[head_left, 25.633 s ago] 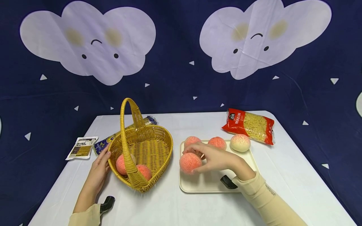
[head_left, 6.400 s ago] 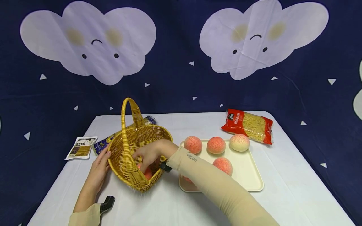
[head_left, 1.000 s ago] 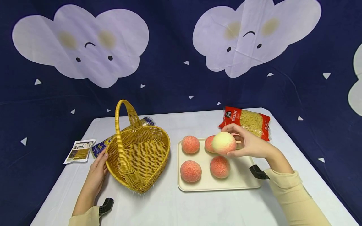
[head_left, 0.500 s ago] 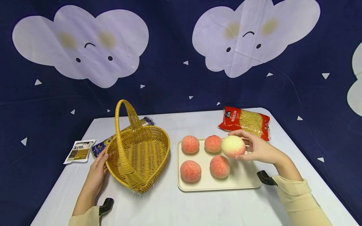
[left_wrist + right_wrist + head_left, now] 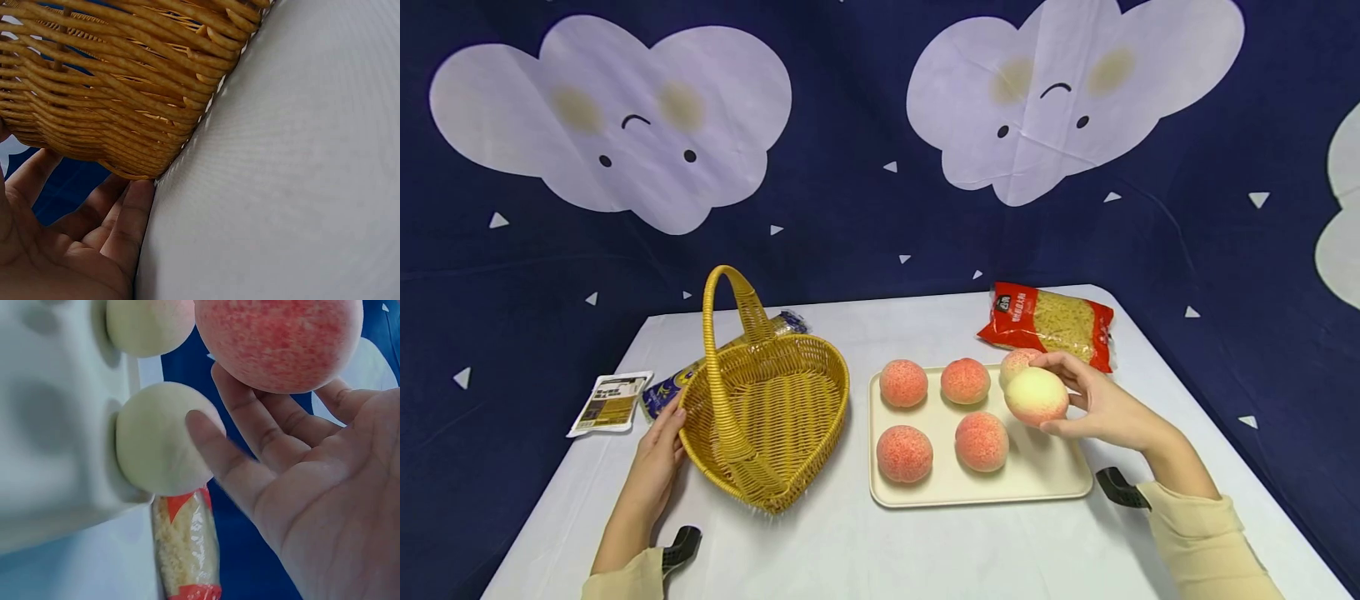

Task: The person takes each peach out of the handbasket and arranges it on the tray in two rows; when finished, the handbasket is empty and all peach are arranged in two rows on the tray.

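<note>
My right hand (image 5: 1101,404) pinches a pale yellow and pink peach (image 5: 1036,397) between thumb and fingers, above the right side of the cream tray (image 5: 925,498). In the right wrist view the held peach (image 5: 281,337) shows its speckled pink side, and one finger crosses in front of a paler peach (image 5: 156,440) on the tray. Several other peaches sit on the tray in two rows. My left hand (image 5: 655,467) rests against the left side of the heart-shaped wicker basket (image 5: 790,408), whose woven bottom shows bare. The left wrist view has its extended fingers (image 5: 128,219) touching the basket's lower wall.
A red bag of pasta (image 5: 1052,325) lies behind the tray's right corner. Behind the basket is a blue-ended pasta packet (image 5: 666,392), partly hidden, beside a flat white-edged pack (image 5: 612,402). The basket's tall handle (image 5: 711,350) arches upward. White cloth covers the table (image 5: 820,550).
Peaches seen in the basket earlier are gone from it, and the tray holds more. Over the last second my right hand moved right and slightly down with the peach. My left hand stayed at the basket.
</note>
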`<action>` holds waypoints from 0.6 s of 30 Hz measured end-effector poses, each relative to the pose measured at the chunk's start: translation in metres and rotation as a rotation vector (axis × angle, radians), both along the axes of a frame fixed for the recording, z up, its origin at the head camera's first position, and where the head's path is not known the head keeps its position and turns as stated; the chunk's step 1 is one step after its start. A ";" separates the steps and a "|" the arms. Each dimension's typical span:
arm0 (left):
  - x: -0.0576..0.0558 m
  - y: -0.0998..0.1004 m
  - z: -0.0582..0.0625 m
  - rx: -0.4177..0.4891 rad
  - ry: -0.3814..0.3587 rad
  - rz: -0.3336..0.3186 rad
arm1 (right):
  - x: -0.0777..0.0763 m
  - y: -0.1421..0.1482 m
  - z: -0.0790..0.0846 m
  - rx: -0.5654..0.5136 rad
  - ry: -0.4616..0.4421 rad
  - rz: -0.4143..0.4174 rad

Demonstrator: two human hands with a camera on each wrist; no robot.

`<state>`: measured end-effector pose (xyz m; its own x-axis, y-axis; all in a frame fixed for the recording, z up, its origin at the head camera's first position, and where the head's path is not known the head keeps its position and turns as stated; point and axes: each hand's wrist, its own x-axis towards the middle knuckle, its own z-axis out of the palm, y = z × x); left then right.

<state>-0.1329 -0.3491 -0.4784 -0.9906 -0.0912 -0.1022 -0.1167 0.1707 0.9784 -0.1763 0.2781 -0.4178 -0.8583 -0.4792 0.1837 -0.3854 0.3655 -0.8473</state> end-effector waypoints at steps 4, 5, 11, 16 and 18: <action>0.000 0.000 0.000 0.009 0.006 0.005 | 0.004 0.001 -0.005 -0.012 -0.004 -0.010; 0.000 0.000 0.000 0.008 0.004 0.006 | 0.005 0.002 -0.006 -0.018 -0.005 -0.010; 0.000 0.000 -0.001 -0.006 -0.008 0.002 | 0.008 0.005 -0.015 -0.032 -0.022 -0.012; -0.001 -0.001 -0.001 -0.018 -0.029 -0.001 | 0.011 0.010 -0.018 -0.018 -0.057 0.001; -0.001 -0.001 -0.001 -0.015 -0.032 0.001 | 0.012 0.011 -0.019 -0.008 -0.069 -0.001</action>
<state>-0.1336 -0.3505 -0.4794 -0.9867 -0.0940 -0.1323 -0.1479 0.1851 0.9715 -0.1638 0.2895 -0.4373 -0.8696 -0.4767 0.1284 -0.3259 0.3590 -0.8746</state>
